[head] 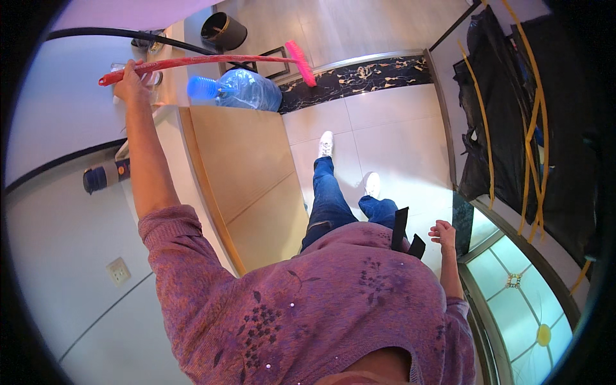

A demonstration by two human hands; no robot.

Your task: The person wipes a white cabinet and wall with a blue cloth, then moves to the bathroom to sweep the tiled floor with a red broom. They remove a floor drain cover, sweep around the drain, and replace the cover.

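Observation:
My left hand (131,85) is stretched out at the upper left, wrapped around the red handle of a long brush (202,60). The handle runs to the right and ends in a head of bright pink bristles (301,63), seen by the dark marble threshold (358,76). Just below the handle is a large clear plastic water bottle (252,91) with a blue neck. Hanging low at my right side, my right hand (443,234) holds nothing, its fingers loosely bent and apart.
A wooden cabinet (252,163) stands beside my left leg. Past the bottle is a black waste bin (224,32). Black plastic sheeting (500,110) with yellow straps (533,120) covers the right side, above a decorated glass panel (524,298). A wall socket (118,272) is at left.

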